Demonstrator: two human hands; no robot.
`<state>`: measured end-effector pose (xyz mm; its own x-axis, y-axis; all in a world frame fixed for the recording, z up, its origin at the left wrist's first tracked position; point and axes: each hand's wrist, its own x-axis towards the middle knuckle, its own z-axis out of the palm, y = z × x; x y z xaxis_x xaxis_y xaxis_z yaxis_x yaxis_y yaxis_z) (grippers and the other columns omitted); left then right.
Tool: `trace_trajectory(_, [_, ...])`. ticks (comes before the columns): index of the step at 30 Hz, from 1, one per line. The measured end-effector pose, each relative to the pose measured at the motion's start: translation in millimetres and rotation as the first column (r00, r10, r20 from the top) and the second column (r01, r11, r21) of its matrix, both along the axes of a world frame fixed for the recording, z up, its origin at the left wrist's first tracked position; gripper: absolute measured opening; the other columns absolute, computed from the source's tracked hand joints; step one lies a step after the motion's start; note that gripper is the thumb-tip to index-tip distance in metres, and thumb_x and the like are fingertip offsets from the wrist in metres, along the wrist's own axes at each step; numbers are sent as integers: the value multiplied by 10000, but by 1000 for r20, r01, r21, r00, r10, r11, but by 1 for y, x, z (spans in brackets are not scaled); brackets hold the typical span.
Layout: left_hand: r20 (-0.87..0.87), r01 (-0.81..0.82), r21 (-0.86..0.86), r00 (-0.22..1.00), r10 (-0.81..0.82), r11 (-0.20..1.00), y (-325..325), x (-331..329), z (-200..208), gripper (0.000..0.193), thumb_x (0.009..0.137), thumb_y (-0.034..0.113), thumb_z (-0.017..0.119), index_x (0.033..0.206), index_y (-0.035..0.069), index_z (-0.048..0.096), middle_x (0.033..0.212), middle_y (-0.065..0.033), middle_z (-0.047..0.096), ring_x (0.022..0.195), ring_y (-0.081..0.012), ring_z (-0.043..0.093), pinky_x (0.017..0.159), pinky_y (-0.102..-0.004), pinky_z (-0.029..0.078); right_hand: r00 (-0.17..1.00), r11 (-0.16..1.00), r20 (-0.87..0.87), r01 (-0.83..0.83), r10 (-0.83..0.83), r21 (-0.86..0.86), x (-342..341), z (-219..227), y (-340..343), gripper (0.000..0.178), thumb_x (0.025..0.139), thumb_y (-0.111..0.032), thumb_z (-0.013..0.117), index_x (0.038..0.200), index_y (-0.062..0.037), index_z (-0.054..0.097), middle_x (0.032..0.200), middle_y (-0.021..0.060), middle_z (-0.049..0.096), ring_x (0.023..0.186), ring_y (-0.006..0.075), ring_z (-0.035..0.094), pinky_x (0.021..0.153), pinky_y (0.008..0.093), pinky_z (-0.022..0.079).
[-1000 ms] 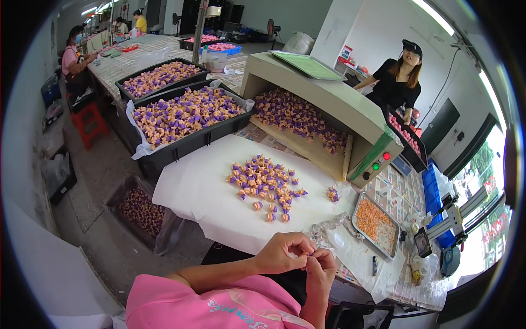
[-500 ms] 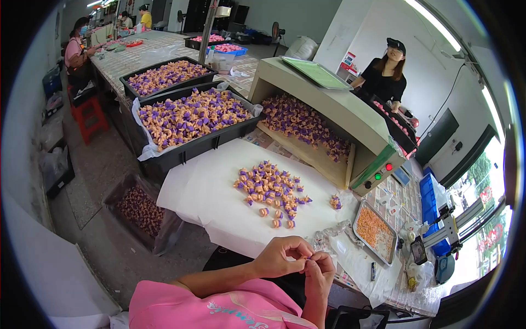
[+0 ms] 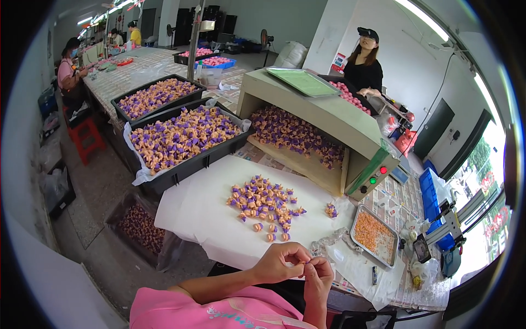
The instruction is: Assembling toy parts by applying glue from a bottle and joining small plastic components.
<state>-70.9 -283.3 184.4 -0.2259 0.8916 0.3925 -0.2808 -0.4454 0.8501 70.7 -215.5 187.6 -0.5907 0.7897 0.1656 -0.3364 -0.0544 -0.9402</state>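
Workshop w/ pale walls, long tables under a patterned cover. On the nearest table (image 3: 411,205) lies a white sheet (image 3: 183,211), and on it I see a loose pile of orange-and-purple pieces (image 3: 260,202), w/ one lone cluster (image 3: 331,210) apart to the right. In front, near the sheet's edge, the left hand (image 3: 278,263) and right hand (image 3: 318,277) meet — thumb and forefinger of each drawn narrow, pinching one small piece (image 3: 307,262) betw. them. Fingertips hide most of it; I catch a speck of purple but can't tell its full shape. Behind, left side: two black trays heaped w/ similar pieces, the nearer one (image 3: 200,160) lined w/ white paper. Next to them, a beige open-fronted machine (image 3: 329,118) w/ more inside and a green tray (image 3: 304,81) on top. Right: metal tray (image 3: 392,256) of orange bits. Beyond the machine, a co-worker (image 3: 364,74) in black stands by pink pieces (image 3: 353,97).
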Motion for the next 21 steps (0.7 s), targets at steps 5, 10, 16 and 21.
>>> trace_trajectory(5, [-46, -47, -8, 998, 46, 999, 32, 11, 15, 117, 825, -59, 591, 941, -44, 592, 970, -106, 616, 761, -143, 648, 700, -260, 549, 1000, 999, -4, 19, -19, -31, 12, 2, 32, 121, 898, -76, 656, 911, 1, 563, 829, 55, 620, 681, 96, 565, 632, 210, 456])
trace_trajectory(10, [-52, 35, -77, 998, -39, 996, 69, 26, 19, 129, 834, -58, 597, 959, -26, 598, 1024, -115, 619, 865, -148, 637, 786, -281, 532, 999, 998, -18, 51, -51, -46, 31, 5, 65, 112, 893, -64, 661, 915, -2, 570, 835, 45, 620, 689, 93, 564, 636, 208, 454])
trace_trajectory(16, [-50, 87, -165, 994, -97, 982, 110, 53, 28, 151, 837, -69, 602, 981, -22, 603, 1081, -132, 617, 968, -158, 626, 867, -301, 524, 997, 993, -20, 66, -68, -98, 62, 5, 104, 113, 885, -59, 668, 918, -6, 574, 832, 38, 620, 704, 87, 567, 641, 209, 458])
trace_trajectory(21, [-52, 105, -182, 992, -116, 978, 144, 80, 31, 163, 830, -79, 603, 984, -28, 601, 1081, -139, 615, 947, -162, 633, 844, -294, 537, 996, 987, -54, 65, -73, -147, 89, 7, 133, 111, 883, -52, 667, 926, -3, 577, 831, 38, 620, 717, 82, 569, 654, 208, 466])
